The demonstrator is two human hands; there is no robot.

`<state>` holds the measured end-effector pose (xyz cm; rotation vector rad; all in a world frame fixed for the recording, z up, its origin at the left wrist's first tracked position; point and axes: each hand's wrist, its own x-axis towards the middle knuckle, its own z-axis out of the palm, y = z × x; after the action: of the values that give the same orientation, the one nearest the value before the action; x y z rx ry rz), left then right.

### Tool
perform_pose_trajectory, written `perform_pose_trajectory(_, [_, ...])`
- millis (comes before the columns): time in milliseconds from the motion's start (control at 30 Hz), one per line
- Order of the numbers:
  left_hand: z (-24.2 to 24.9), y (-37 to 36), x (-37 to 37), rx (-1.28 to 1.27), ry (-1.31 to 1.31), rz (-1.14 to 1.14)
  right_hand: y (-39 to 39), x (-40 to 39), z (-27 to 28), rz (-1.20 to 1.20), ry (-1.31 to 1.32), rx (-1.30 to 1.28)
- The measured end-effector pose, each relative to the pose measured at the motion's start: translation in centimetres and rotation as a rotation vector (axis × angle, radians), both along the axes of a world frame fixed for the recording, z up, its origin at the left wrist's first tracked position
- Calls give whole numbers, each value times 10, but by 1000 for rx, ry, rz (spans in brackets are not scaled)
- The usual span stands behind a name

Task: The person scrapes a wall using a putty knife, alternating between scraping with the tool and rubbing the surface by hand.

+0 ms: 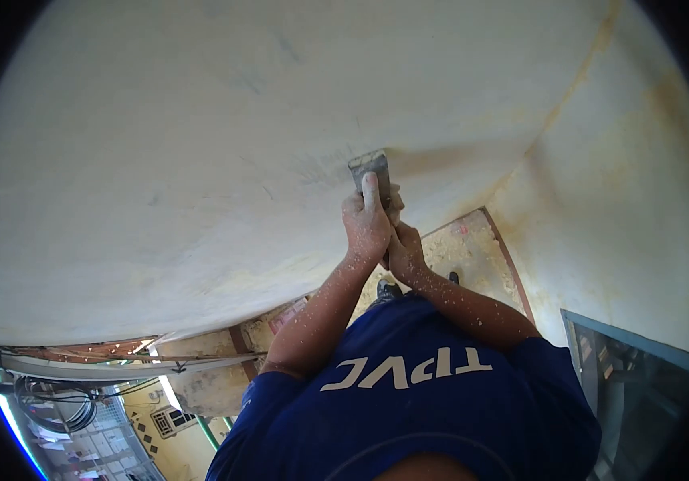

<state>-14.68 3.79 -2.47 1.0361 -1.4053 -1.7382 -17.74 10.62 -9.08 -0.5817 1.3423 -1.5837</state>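
Note:
My left hand [367,223] is closed around a flat, dust-covered scraper [374,166], with the thumb lying along its grey face. The scraper's pale, wide end meets the whitish wall [200,144] or is very near it; exact contact is hard to tell. Lower down, my right hand [406,250] is closed around the scraper's handle end, which the fingers mostly hide. Pale flakes speckle both hands and forearms. Dark scuffs and scratch marks mark the wall just left of the scraper.
A yellowish seam [549,120] runs down the wall corner at right. Flakes litter the floor [472,248] by my feet. At right is a blue-grey framed window or door [633,341]. Coiled cables [76,413] hang at lower left, beside an open edge overlooking buildings.

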Motion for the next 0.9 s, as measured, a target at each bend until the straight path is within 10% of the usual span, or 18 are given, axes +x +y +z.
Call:
perform_pose_trajectory(267, [12, -4, -3, -69, 77, 33, -15, -33, -17, 47, -4, -260])
perform_pose_trajectory(467, [-40, 5, 46, -60, 68, 115, 62, -55, -89, 190, 543, 74])
perform_pose_trajectory(733, [-49, 58, 48, -387, -411, 132, 102, -59, -74, 309, 368, -26])
perform_pose_trajectory(900, [-49, 60, 53, -272, -231, 173, 96, -59, -64, 380, 240, -6])
